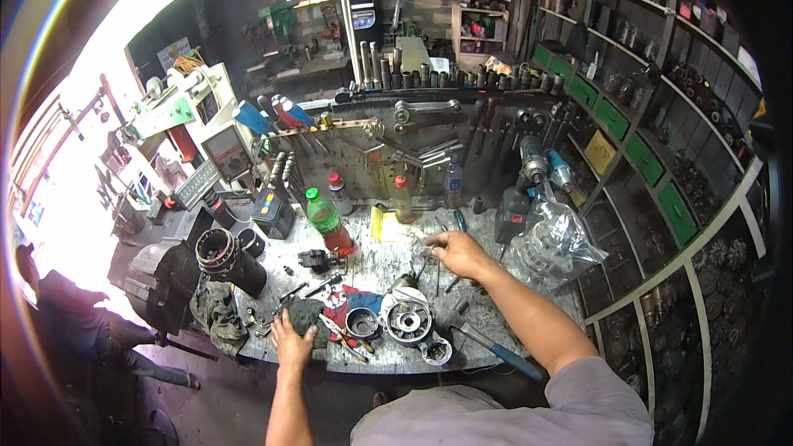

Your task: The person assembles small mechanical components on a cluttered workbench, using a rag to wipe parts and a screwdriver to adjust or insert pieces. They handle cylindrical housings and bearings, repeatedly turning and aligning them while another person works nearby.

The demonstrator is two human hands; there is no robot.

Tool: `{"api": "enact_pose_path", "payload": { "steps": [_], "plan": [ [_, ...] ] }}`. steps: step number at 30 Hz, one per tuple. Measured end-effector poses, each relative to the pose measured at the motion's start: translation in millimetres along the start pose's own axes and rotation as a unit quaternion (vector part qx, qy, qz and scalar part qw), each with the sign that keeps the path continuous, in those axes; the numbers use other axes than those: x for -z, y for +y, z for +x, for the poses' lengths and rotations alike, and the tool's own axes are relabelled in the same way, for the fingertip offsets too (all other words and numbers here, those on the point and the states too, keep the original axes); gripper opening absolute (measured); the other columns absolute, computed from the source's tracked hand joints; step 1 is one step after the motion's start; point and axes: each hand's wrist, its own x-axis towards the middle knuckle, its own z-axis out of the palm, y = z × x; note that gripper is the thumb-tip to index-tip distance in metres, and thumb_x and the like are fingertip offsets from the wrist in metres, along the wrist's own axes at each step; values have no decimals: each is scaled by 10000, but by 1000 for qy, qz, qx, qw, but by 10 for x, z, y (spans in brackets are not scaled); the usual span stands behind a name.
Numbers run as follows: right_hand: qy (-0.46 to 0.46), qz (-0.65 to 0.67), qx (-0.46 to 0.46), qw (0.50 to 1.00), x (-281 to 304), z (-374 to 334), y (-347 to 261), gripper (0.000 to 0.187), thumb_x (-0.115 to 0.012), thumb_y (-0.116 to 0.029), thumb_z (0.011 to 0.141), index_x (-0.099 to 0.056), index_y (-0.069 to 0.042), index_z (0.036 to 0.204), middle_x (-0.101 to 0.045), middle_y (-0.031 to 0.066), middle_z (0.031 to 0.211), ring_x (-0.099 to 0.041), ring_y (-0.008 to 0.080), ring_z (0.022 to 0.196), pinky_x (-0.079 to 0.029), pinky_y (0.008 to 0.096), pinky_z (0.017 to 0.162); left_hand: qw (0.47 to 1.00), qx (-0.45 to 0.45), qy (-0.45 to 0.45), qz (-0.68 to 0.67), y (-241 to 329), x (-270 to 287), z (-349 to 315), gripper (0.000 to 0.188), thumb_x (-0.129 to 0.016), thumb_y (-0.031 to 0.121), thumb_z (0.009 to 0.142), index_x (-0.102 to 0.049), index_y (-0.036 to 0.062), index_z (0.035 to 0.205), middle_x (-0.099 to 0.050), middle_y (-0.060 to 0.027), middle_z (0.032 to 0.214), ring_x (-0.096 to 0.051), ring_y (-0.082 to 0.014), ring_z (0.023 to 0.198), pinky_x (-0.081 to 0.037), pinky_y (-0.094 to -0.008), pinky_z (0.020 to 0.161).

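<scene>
My left hand (293, 339) lies with its fingers spread at the front edge of the bench, next to a dark green rag (306, 316) and small metal parts. My right hand (462, 256) is over the middle of the bench, fingertips drawn together; anything in them is too small to name. Below it sits a round metal housing (409, 320) with a central bore, and a dark ring-shaped part (362, 324) rests to its left. Pliers with yellow-and-red handles (353, 347) lie between the rag and the ring. A hammer with a blue grip (496, 347) lies right of the housing.
Bottles stand behind, including one with red liquid (330, 227). A black cylindrical housing (231, 264) is at the left, a plastic-wrapped part (553, 239) at the right. Wrenches (425, 107) hang on the back panel. Shelves with green drawers (644, 161) line the right. Another person (78, 322) is at far left.
</scene>
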Motion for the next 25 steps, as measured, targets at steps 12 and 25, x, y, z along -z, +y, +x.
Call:
{"api": "enact_pose_path", "payload": {
  "steps": [12, 25],
  "plan": [
    [21, -273, 26, 961, -964, 644, 1469, 189, -669, -170, 978, -800, -41, 1022, -708, 234, 1160, -757, 441, 1003, -620, 548, 876, 990, 15, 77, -115, 65, -32, -1461, 802, -885, 137, 890, -493, 30, 1581, -384, -279, 1712, -368, -479, 1585, -334, -534, 1307],
    [151, -159, -182, 959, -1709, 1325, 296, 392, -702, -281, 961, -773, -39, 1262, -734, 245, 1329, -725, 435, 1210, -579, 544, 1043, 994, -1, 74, -80, -30, 295, -1364, 715, -869, 267, 930, -572, 54, 1545, -410, -273, 1708, -382, -457, 1591, -312, -523, 1328]
  ]
}}
